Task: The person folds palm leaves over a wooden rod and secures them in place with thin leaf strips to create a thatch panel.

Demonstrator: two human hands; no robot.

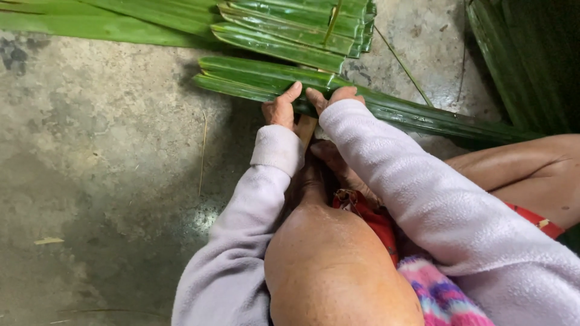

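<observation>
Sitting on the bare concrete floor [103, 181], which takes up most of the head view, the person works over long green leaf strips. Largest item after the floor: a stack of folded leaf strips [290, 30] at top centre, cut ends pointing down-left, exact count not resolvable because the layers overlap. More dark leaves [513, 66] stand at the right edge, count unclear. Next: the leaf bundle [423, 118] in hand, at least two strips pressed together, long axis running from upper left to lower right across the front of the knees. Its cut end lies just left of both hands; the remaining length trails off to the person's right. Two hands visible, both in pale lilac sleeves. Left hand [280, 108] rests on the bundle close to the cut end, thumb raised, fingers curled over the far edge. Right hand [335, 96] touches the same bundle just beside it, thumb pressed on top. Grip looks narrow on both; fingers partly hidden, so full closure cannot be confirmed. Left hand is nearer the cut end. Smallest: one dry sliver [48, 241] on the floor, well apart.
</observation>
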